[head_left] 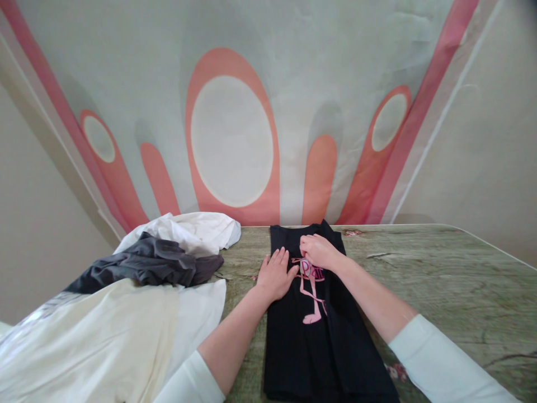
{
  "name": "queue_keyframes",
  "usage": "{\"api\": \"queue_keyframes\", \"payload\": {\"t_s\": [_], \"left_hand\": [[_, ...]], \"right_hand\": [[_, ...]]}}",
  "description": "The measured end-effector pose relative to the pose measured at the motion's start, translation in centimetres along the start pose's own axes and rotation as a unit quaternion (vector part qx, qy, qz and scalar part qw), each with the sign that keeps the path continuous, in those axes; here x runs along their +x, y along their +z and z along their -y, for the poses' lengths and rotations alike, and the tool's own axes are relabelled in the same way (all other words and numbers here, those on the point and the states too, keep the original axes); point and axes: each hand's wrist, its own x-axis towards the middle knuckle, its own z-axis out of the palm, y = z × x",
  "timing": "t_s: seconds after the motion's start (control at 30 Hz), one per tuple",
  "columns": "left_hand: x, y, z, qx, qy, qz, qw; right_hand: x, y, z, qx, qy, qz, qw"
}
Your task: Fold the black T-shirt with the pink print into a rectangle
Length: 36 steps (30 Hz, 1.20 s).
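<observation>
A black shirt [293, 352] with a pink long-legged figure and pink lettering lies lengthwise on the table, narrow at its far end and wider toward me. Its right side shows a long fold. My left hand [277, 275] rests flat on the left part of the shirt, fingers stretched out and thumb apart. Over the upper print, my right hand [321, 252] is closed, its fingers curled on the black cloth; the fingertips are partly hidden. The top of the print is covered by this hand.
To the left lies a heap of clothes: a white garment [197, 232] at the back, a dark grey one [155, 263] in the middle, and a cream one [138, 341] in front. The wood-patterned table [436, 291] meets a printed wall hanging [293, 56] at its far edge.
</observation>
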Motion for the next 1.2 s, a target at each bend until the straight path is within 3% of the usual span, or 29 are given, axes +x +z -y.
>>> {"api": "queue_keyframes", "payload": {"t_s": [0.13, 0.3, 0.53, 1.2], "left_hand": [[-0.1, 0.0, 0.0, 0.002, 0.003, -0.001, 1.0], [-0.1, 0.0, 0.0, 0.006, 0.003, 0.0, 1.0], [-0.2, -0.1, -0.1, 0.01, 0.002, 0.001, 1.0], [-0.3, -0.2, 0.2, -0.013, 0.006, -0.013, 1.0]], "right_hand": [[-0.2, 0.4, 0.1, 0.038, 0.03, -0.019, 0.999], [-0.2, 0.8, 0.3, 0.079, 0.012, -0.027, 0.996], [0.2, 1.2, 0.4, 0.054, 0.026, 0.006, 0.998], [0.0, 0.7, 0.1, 0.079, 0.032, 0.001, 0.996]]}}
